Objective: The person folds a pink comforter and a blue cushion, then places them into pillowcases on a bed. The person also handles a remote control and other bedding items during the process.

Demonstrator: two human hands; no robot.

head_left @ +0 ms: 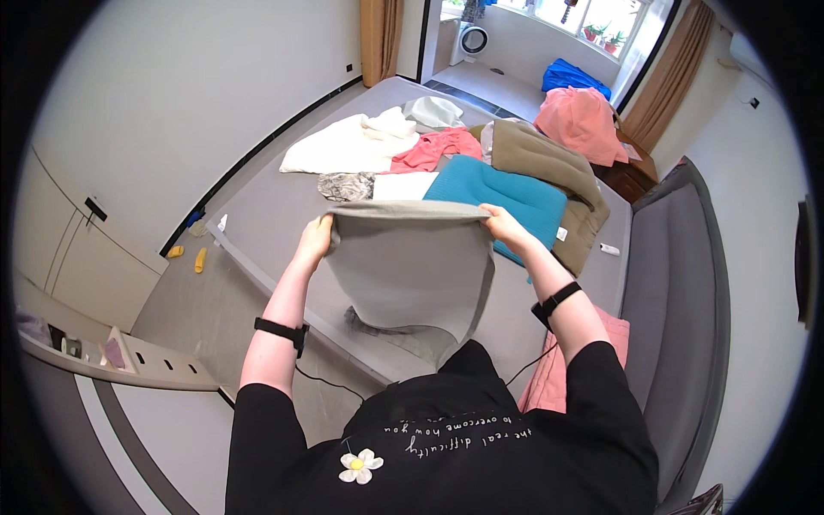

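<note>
A grey piece of cloth (pixel 410 270) hangs stretched between my two hands over the near part of the bed. My left hand (pixel 316 239) grips its upper left corner, fingers closed on the fabric. At the upper right corner, my right hand (pixel 503 227) pinches the cloth in the same way. The top edge runs nearly level between them, and the lower part drops toward my body. Whether it is a garment or a cover, I cannot tell. Just beyond my right hand lies a teal pillow (pixel 502 202).
On the grey bed (pixel 266 206) lie white cloth (pixel 352 144), a red garment (pixel 438 150), a patterned grey bundle (pixel 346 186) and a brown quilted piece (pixel 549 159). Pink fabric (pixel 579 124) covers something beyond. A grey headboard (pixel 674 318) stands right; yellow slippers (pixel 200 260) lie on the floor left.
</note>
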